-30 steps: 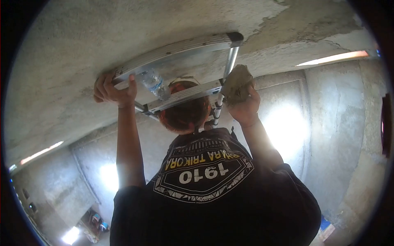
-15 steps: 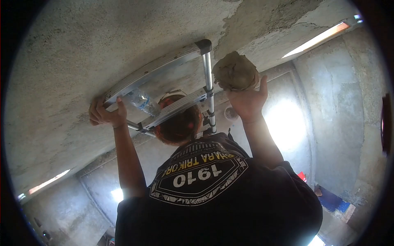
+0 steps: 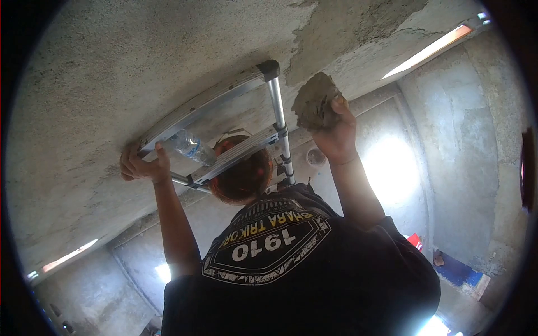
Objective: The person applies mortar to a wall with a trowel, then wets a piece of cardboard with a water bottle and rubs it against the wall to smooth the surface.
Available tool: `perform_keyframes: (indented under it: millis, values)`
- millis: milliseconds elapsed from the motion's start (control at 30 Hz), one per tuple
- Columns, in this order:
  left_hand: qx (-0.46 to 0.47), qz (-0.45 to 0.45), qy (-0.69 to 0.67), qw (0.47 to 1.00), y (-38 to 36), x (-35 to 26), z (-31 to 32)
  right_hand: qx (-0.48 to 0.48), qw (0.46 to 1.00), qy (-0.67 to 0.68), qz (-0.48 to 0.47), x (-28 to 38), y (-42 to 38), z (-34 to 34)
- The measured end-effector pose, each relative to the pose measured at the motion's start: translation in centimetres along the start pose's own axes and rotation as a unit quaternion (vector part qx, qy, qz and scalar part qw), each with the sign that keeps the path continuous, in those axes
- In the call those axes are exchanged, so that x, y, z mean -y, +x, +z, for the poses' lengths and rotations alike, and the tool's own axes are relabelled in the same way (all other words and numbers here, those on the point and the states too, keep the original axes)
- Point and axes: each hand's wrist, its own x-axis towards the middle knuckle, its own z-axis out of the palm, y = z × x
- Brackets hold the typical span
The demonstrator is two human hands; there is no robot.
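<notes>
A rough lump of wet grey mortar [image 3: 315, 103] sits in my right hand [image 3: 338, 134], the thumb pressed against its near side and the other fingers mostly hidden. The hand is raised at the right of the ladder, close to the plastered wall. My left hand [image 3: 144, 163] is wrapped round the left end of the top rung of an aluminium ladder [image 3: 202, 101]. Between its rungs shows a clear plastic bottle [image 3: 192, 147]. Below that, partly behind a lower rung, is a round orange-brown bucket [image 3: 244, 178] whose contents I cannot make out.
A rough cement wall [image 3: 140, 67] spans the upper left, with a darker patch of plaster [image 3: 358, 28] at the upper right. Narrow bright openings [image 3: 428, 51] cut the wall at the side. A blue object [image 3: 459, 275] lies far below at the right.
My right hand has turned, tilting the mortar lump, and its thumb has come from out at the side onto the lump. The left hand keeps its hold on the ladder.
</notes>
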Motion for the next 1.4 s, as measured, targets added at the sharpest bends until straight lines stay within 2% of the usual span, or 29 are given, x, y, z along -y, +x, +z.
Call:
perform_keyframes:
  millis: [100,200,267,300,367,500,600,667,800,867,1000,1067,1133,1200,1233,1267,1333,1367,1400]
  values:
    - [0.002,0.004,0.010,1.000,0.1,0.0,0.1,0.010,0.999,0.038,0.013,0.0,0.2,-0.6]
    - [-0.010,-0.003,-0.009,1.000,0.1,-0.3,-0.1,-0.025,0.995,0.086,-0.033,0.1,0.2,-1.3]
    - [-0.009,-0.006,-0.006,1.000,0.1,-0.3,-0.1,-0.019,0.979,0.204,-0.019,0.3,0.5,-2.2]
    - [-0.007,-0.005,-0.005,1.000,0.1,-0.3,-0.1,-0.018,0.978,0.204,-0.024,0.5,0.5,-2.1]
    - [-0.005,-0.005,-0.008,1.000,0.2,-0.4,-0.2,-0.084,0.976,0.197,-0.031,0.7,0.5,-1.7]
    - [-0.004,-0.006,-0.011,1.000,0.0,-0.3,-0.2,-0.097,0.970,0.221,-0.042,1.4,0.5,-2.4]
    - [-0.013,0.001,-0.016,1.000,0.2,-0.5,-0.4,-0.071,0.975,0.198,-0.075,2.5,0.8,-2.5]
    - [0.003,0.020,0.008,1.000,0.6,-0.6,-0.6,-0.125,0.981,0.120,-0.087,3.1,1.6,-3.6]
    - [0.012,-0.003,0.008,1.000,0.2,-0.6,-0.7,-0.142,0.979,0.075,-0.123,4.9,2.3,-2.8]
    - [0.003,0.005,0.000,1.000,0.1,-0.2,-0.4,-0.150,0.972,0.010,-0.178,5.5,3.2,-4.1]
    - [-0.004,0.019,0.020,1.000,0.2,-0.5,-0.6,-0.130,0.956,-0.003,-0.263,7.2,5.7,-5.2]
    - [0.015,0.010,0.026,0.999,0.2,-0.5,-0.7,-0.177,0.923,-0.015,-0.342,8.1,6.4,-4.0]
    - [0.009,0.023,0.024,0.999,0.3,-0.6,-0.9,-0.174,0.911,-0.023,-0.372,8.6,8.2,-4.8]
    - [0.007,0.024,0.027,0.999,0.4,-0.8,-0.9,-0.241,0.845,-0.071,-0.472,8.9,10.2,-4.6]
    - [0.019,0.022,0.025,0.999,0.4,-0.8,-0.9,-0.281,0.827,-0.120,-0.472,8.9,10.9,-4.3]
    - [0.018,0.027,0.024,0.999,0.3,-0.7,-0.9,-0.284,0.826,-0.115,-0.473,8.8,11.7,-4.2]
    - [0.023,0.018,0.037,0.999,0.2,-0.5,-0.8,-0.338,0.759,-0.216,-0.513,8.5,13.9,-4.6]
    - [0.025,0.017,0.044,0.999,0.1,-0.5,-0.8,-0.348,0.696,-0.265,-0.569,8.4,15.1,-4.7]
    - [0.024,0.023,0.044,0.998,0.1,-0.5,-0.8,-0.351,0.697,-0.260,-0.569,8.3,15.8,-4.3]
